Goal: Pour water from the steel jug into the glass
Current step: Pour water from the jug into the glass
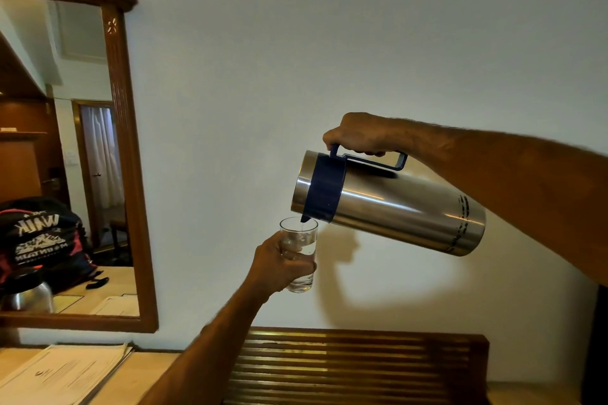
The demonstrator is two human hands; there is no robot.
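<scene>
My right hand (362, 133) grips the dark blue handle of the steel jug (394, 204), which is tipped almost level with its blue collar and spout pointing left and down. The spout sits just over the rim of a clear glass (301, 243). A thin stream of water runs into the glass, which is partly filled. My left hand (274, 265) is wrapped around the glass from the left and holds it upright in the air in front of the white wall.
A wood-framed mirror (131, 174) hangs on the wall at left and reflects a dark bag and a steel kettle. Below lie papers (62, 371) on a light table and a slatted wooden rack (355, 362).
</scene>
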